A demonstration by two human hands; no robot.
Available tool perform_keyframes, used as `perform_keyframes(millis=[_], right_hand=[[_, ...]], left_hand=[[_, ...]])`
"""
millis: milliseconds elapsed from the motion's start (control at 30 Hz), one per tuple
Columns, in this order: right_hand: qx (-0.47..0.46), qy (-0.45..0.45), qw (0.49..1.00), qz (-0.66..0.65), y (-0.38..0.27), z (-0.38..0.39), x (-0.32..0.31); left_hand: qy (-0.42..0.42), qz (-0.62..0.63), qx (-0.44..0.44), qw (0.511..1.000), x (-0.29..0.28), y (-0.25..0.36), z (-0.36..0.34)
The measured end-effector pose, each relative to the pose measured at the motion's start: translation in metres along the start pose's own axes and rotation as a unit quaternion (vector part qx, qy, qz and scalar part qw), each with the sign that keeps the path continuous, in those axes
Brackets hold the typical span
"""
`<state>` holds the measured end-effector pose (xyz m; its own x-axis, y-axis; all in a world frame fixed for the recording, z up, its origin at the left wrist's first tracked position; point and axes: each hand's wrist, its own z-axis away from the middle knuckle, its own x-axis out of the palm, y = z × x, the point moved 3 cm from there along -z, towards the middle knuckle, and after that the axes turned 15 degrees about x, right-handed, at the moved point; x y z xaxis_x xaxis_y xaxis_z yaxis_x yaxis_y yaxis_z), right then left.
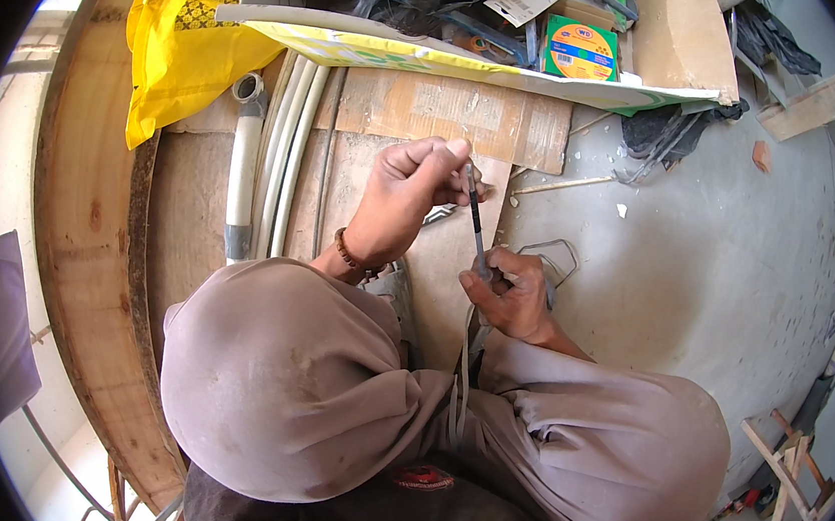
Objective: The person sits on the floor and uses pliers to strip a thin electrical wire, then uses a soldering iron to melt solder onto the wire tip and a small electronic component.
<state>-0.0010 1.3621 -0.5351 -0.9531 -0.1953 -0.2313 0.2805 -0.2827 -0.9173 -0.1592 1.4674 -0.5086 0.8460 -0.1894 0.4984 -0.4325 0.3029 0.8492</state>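
My right hand is closed around the lower end of a thin rod, grey with a black middle stretch, which points away from me. Close to the rod's far tip, my left hand has thumb and forefinger pinched together. Whatever sits in that pinch is too small or hidden to make out. A beaded bracelet circles the left wrist. Grey flat cords hang below my right hand, between my knees. Beside that hand a bent wire loop shows, partly covered by the fingers.
Pale pipes and a thicker grey pipe lie left on cardboard. Ahead stands an open carton of scraps with a green-yellow disc pack. A yellow bag is far left; a curved wooden board borders the left side.
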Motion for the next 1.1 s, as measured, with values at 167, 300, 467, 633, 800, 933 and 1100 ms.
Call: perform_keyframes(millis=[167, 300, 467, 633, 800, 933, 1100], right_hand=[[0.009, -0.025, 0.999, -0.027, 0.002, -0.001, 0.005], [0.018, 0.003, 1.000, -0.008, 0.000, -0.002, 0.000], [0.045, -0.028, 0.998, -0.038, 0.005, -0.001, 0.005], [0.020, -0.022, 0.999, -0.015, -0.005, -0.006, -0.006], [0.004, -0.021, 1.000, -0.011, 0.005, -0.003, -0.004], [0.041, -0.032, 0.998, -0.039, 0.009, -0.006, -0.001], [0.063, -0.042, 0.997, -0.004, 0.010, -0.006, 0.002]], left_hand=[[0.009, 0.064, -0.014, 0.998, -0.005, 0.007, 0.003], [-0.021, -0.042, 0.030, 0.998, 0.001, -0.003, 0.002], [-0.018, -0.083, 0.075, 0.994, -0.001, 0.000, 0.003], [0.072, -0.023, 0.131, 0.989, -0.016, -0.001, -0.005], [0.138, -0.023, 0.213, 0.967, -0.040, 0.032, -0.016], [0.109, -0.073, 0.080, 0.988, -0.016, -0.005, -0.007], [0.015, -0.028, -0.010, 0.999, -0.006, -0.026, 0.002]])
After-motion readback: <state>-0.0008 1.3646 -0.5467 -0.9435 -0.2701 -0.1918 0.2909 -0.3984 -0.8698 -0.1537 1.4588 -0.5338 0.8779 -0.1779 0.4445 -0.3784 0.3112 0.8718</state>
